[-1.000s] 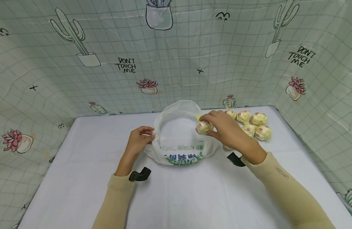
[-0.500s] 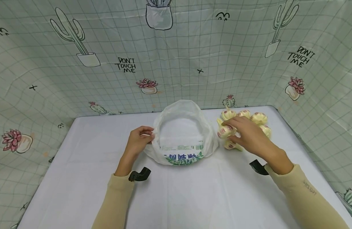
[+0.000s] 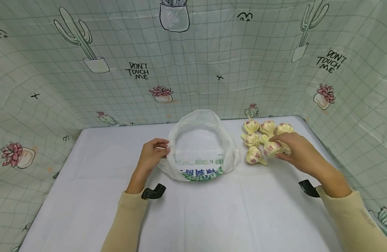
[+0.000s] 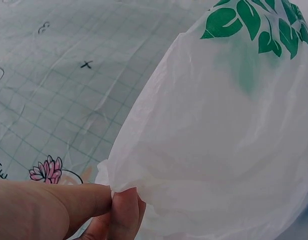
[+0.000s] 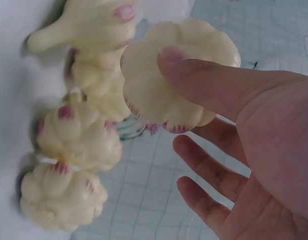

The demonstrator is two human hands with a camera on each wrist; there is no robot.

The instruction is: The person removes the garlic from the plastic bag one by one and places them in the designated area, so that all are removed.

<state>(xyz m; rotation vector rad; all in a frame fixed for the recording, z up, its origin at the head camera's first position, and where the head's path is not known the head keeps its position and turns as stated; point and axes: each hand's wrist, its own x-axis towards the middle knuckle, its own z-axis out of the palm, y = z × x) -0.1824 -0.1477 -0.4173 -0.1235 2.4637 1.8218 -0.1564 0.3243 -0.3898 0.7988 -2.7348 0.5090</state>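
A white plastic bag (image 3: 201, 176) with green leaf print and blue lettering stands open-mouthed mid-table. Its left rim is pinched between the thumb and fingers of my left hand (image 3: 153, 153); the left wrist view shows the film caught at the fingertips. To the right of the bag, my right hand (image 3: 302, 154) holds a garlic bulb (image 3: 271, 148) by thumb and fingers, stem up and left. In the right wrist view the thumb lies across this garlic bulb (image 5: 143, 85), with other fingers spread below. It partly covers bulbs behind it.
Several more garlic bulbs (image 3: 251, 126) lie grouped at the table's back right, one (image 3: 254, 155) nearest the bag. A white cloth covers the table (image 3: 206, 217). Behind and at both sides hangs a printed grid curtain (image 3: 193, 70).
My right hand has moved right with the garlic bulb, from beside the bag's mouth to over the group of bulbs. The left hand and the bag have stayed in place.
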